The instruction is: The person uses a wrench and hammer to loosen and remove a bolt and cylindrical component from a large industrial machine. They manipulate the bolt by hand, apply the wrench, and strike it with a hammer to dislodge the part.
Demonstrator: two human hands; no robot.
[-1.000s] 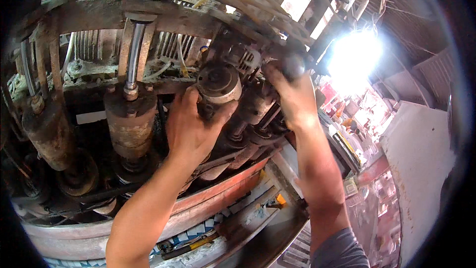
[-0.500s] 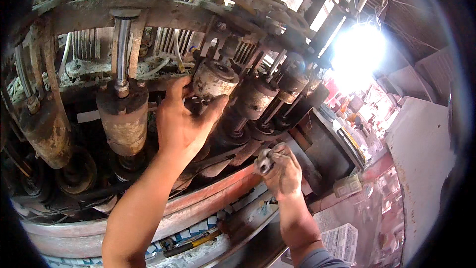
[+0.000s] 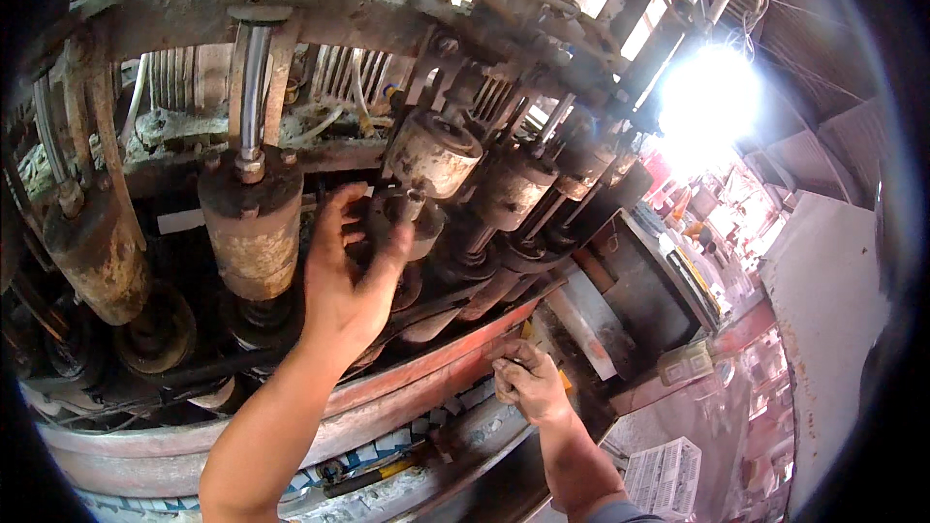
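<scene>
My left hand reaches up among the machine's cylinders. Its thumb and fingers are round a short, round metal piece with a small stud standing up from its top. Just above that piece hangs a worn, pale-stained metal cylinder, apart from my fingers. Lower and to the right, my right hand is closed with its fingers curled, in front of the machine's reddish curved rim. Whatever it may hold is hidden by the fingers.
More stained cylinders on rods hang to the left and right. Dark round cups sit below them. A yellow-and-black handled tool lies under the rim. A white plastic crate stands low at the right.
My left hand has come down from the upper cylinder, and the round piece now shows below it. My right hand has moved lower; the metal ring-like part seen in it is out of sight.
</scene>
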